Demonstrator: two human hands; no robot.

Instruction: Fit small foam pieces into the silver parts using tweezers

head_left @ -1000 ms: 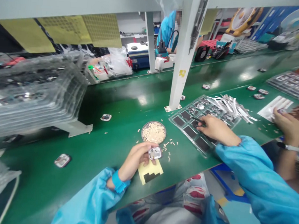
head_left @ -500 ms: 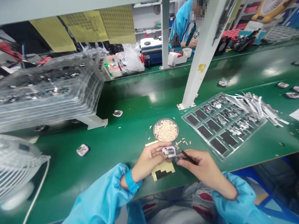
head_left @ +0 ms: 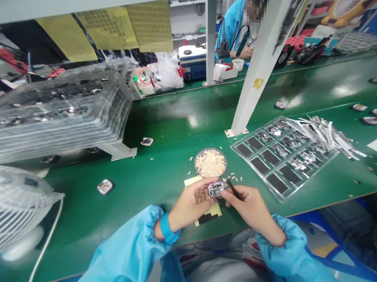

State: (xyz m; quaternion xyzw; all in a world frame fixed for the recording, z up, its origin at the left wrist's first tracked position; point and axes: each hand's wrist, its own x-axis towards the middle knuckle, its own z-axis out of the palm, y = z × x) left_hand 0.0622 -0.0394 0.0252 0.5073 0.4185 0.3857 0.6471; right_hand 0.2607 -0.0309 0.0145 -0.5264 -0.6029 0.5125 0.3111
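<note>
My left hand (head_left: 191, 201) pinches a small square metal part (head_left: 216, 188) just above a yellow-and-black card (head_left: 208, 213) on the green bench. My right hand (head_left: 248, 206) grips dark tweezers (head_left: 233, 189), whose tips meet the part's right side. Just beyond the hands stands a round dish (head_left: 210, 162) full of tiny pale pieces, with a few pieces scattered beside it. To the right lies a clear compartment tray (head_left: 281, 155) of dark pads and shiny parts.
A stack of clear trays (head_left: 54, 107) sits on a raised stand at left, a white fan (head_left: 9, 215) at the near left. A white post (head_left: 258, 68) rises behind the dish. Loose parts (head_left: 105, 186) and metal strips (head_left: 327, 134) dot the bench. A person works across the bench.
My right hand came back from the compartment tray with the tweezers and joined the left hand at the small part. The view swung left, and the neighbour's hands left the frame.
</note>
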